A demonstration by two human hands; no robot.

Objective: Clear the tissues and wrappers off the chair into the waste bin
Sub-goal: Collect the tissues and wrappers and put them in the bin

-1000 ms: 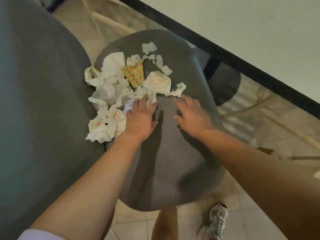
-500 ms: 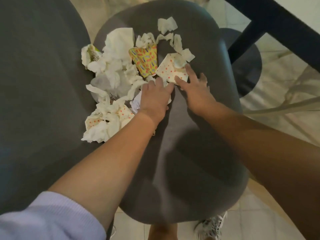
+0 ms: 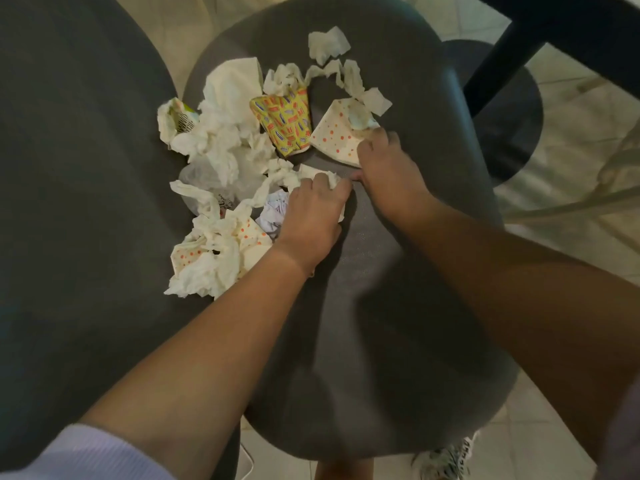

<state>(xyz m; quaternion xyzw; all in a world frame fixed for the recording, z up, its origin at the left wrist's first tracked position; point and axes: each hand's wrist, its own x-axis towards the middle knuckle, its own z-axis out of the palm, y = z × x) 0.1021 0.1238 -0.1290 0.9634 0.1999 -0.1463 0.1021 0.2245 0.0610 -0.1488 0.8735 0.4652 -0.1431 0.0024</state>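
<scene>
A dark grey chair seat (image 3: 398,306) carries a heap of crumpled white tissues (image 3: 221,133) on its far left part. Among them lie a yellow patterned wrapper (image 3: 284,121) and a white orange-dotted wrapper (image 3: 334,138). More dotted paper (image 3: 194,254) sits at the near left of the heap. My left hand (image 3: 308,216) is curled over a white tissue (image 3: 320,176) in the middle of the heap. My right hand (image 3: 388,164) closes on the near corner of the dotted wrapper. No waste bin is in view.
The grey chair back (image 3: 69,202) rises along the left. A black table leg (image 3: 502,53) and its round dark base (image 3: 512,126) stand at the far right, on a pale tiled floor (image 3: 554,220). My shoe (image 3: 446,459) shows below the seat's front edge.
Both hands have moved forward into the heap. My left hand has curled onto a tissue and my right hand has closed on the dotted wrapper's corner. The camera has leaned in.
</scene>
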